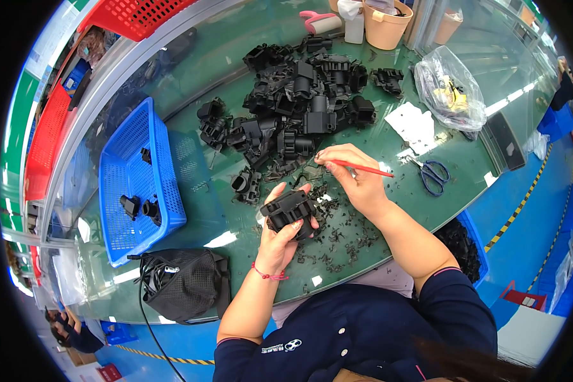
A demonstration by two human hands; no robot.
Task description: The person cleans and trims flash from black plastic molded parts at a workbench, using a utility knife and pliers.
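Observation:
My left hand (pixel 275 247) is wrapped round a black moulded plastic part (pixel 288 210), a blocky housing, held just above the table. My right hand (pixel 356 175) pinches a slim red-handled tool (pixel 366 168), its red end pointing right. The tool's tip lies near my fingers, beyond the plastic part and apart from it; its kind is too small to tell. Small black trimmings (pixel 337 245) lie scattered under and beside both hands. A large heap of similar black plastic parts (pixel 299 102) sits just beyond them.
On the green table (pixel 223 216) stand a blue basket (pixel 118 235) with a few black parts, a black mesh bag (pixel 188 286), scissors (pixel 433 177), a white paper (pixel 410 127), a clear plastic bag (pixel 449 86) and a beige bucket (pixel 386 28). A blue crate (pixel 481 254) of black pieces stands below the right edge.

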